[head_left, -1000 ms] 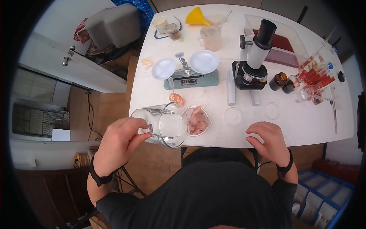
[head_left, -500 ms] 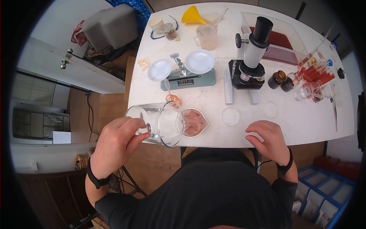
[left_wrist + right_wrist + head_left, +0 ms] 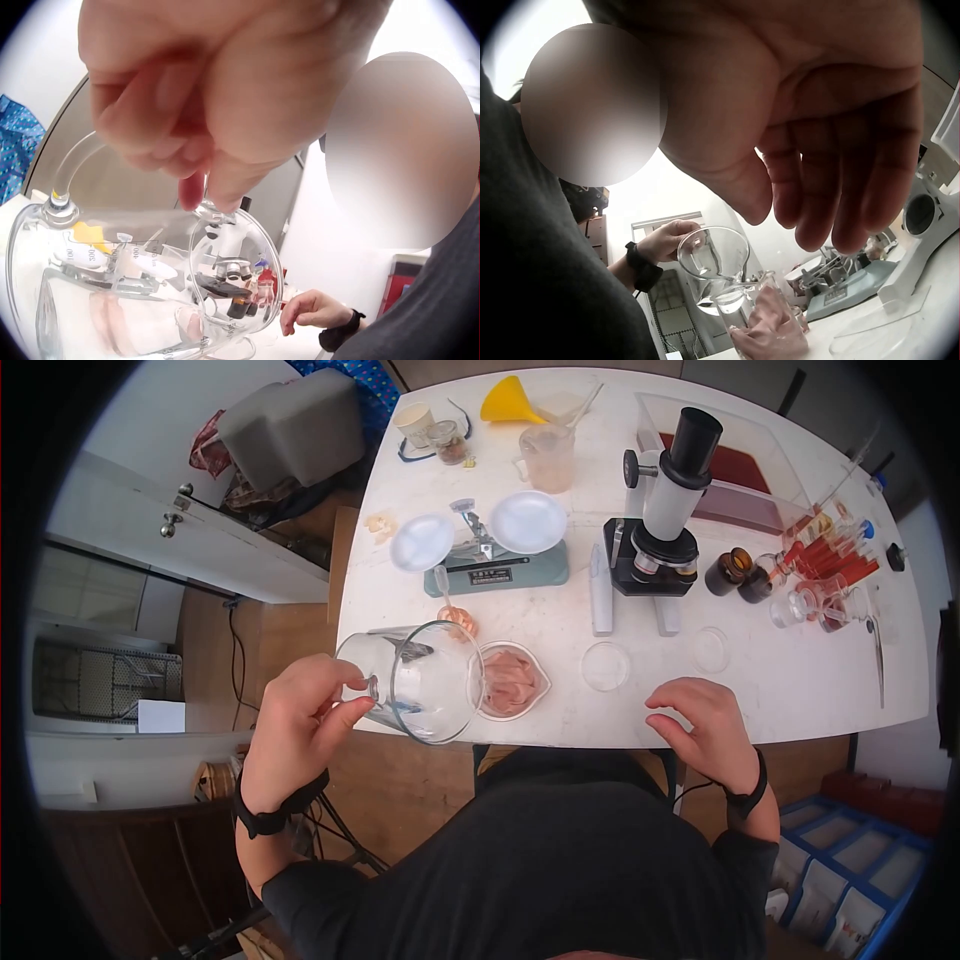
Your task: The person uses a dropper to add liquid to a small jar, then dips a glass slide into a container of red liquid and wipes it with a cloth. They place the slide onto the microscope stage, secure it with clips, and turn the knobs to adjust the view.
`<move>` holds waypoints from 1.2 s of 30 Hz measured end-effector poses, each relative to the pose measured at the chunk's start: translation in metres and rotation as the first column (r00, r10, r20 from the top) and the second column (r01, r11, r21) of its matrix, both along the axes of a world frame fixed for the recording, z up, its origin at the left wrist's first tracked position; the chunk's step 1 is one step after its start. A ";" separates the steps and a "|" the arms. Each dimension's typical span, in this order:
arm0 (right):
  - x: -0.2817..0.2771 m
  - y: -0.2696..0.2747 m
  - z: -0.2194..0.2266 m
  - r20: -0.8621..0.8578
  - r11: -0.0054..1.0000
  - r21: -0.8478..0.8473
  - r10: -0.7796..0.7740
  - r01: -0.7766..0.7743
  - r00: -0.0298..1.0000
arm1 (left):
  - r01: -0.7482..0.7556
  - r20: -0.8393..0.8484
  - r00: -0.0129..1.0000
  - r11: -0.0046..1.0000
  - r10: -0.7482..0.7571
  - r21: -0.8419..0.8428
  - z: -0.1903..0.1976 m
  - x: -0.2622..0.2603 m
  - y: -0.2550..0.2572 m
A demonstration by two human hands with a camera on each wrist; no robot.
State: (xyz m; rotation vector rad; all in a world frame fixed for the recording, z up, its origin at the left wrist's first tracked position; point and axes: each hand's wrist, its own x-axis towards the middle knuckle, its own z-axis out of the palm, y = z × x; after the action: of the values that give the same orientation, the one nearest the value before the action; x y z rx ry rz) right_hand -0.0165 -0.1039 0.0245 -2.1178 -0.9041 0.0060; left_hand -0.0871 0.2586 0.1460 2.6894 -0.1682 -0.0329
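Note:
My left hand [image 3: 305,725] grips the handle of a clear glass measuring jug [image 3: 135,221] with printed graduations. The jug lies tipped on its side in the air, its mouth facing right. Its lip overlaps the left rim of a small glass beaker [image 3: 547,683] in the head view. Folded pink cloth-like material [image 3: 512,680] fills that beaker; the right wrist view shows it pressed against the glass [image 3: 772,330]. Over the table's front edge, my right hand [image 3: 712,725] hangs with loosely bent fingers, holding nothing. Two clear round dishes [image 3: 606,666] lie just beyond it.
Behind the jug stand a copper coil [image 3: 457,622] and a two-pan balance [image 3: 495,574]. A microscope [image 3: 665,510] is at centre right, with brown bottles [image 3: 728,572] and red-filled tubes [image 3: 825,560] beside it. Farther back are a yellow funnel [image 3: 508,402] and a plastic jug [image 3: 548,460].
The pink material, which rose in a peak above the beaker's rim, has sunk and lies flatter inside. My left hand has shifted slightly left, turning the jug; my right hand stays about still.

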 end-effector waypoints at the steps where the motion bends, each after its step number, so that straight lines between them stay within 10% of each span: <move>1: 0.000 0.000 -0.001 0.001 1.000 0.001 0.002 -0.002 1.000 | -0.038 0.001 0.999 0.991 0.038 -0.127 -0.005 -0.001 0.006; 6: -0.001 0.001 -0.003 -0.027 1.000 -0.007 -0.010 0.010 1.000 | -0.201 -0.075 0.977 0.752 0.199 -0.627 -0.045 -0.008 0.035; 14: -0.003 0.001 -0.002 -0.079 0.999 -0.034 -0.040 0.038 0.996 | -0.229 -0.125 0.929 0.276 0.348 -0.934 -0.052 0.008 0.076; 36: -0.022 -0.028 0.016 -0.080 0.968 -0.100 -0.237 0.229 0.968 | -0.174 -0.158 0.908 0.006 0.389 -0.985 -0.140 0.237 0.126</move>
State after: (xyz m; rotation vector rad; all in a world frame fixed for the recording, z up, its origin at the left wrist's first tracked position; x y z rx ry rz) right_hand -0.0384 -0.1321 0.0404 -2.2767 -0.6072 0.0227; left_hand 0.1497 0.3850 0.0060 1.1733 0.2687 0.3293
